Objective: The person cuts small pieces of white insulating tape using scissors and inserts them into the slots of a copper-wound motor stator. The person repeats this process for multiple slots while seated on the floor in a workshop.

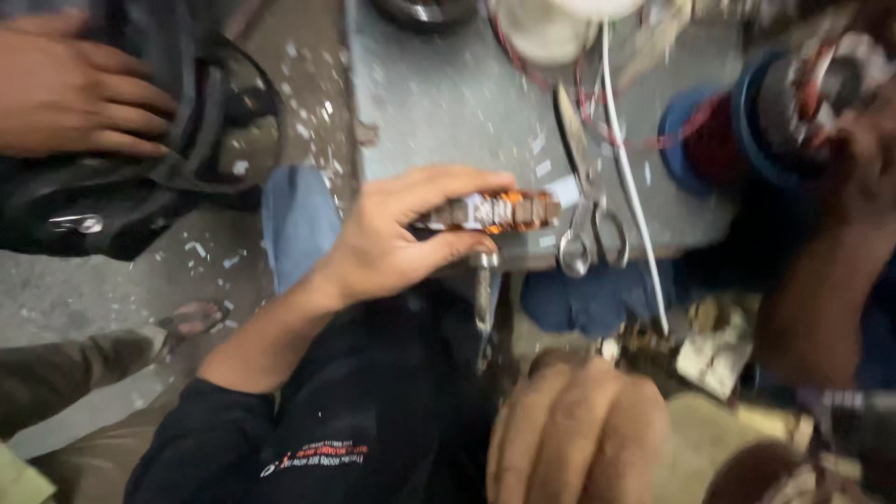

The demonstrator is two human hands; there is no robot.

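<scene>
left hand (392,238) pinching copper-wound core (490,211) | right hand (579,429) curled, blurred, grip unclear | scissors (586,201) just right of core on bench (448,103)

Shiny metal scissors (586,201) on a matt, seemingly metal table (448,103).

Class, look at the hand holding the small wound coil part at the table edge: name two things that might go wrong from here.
1. The left hand pinches the coil part only by its end, out over the table edge; a loose grip might drop it.
2. The scissors lie right beside it with handles overhanging the edge, so a nudge might knock them off, and the white cord nearby could snag.
</scene>
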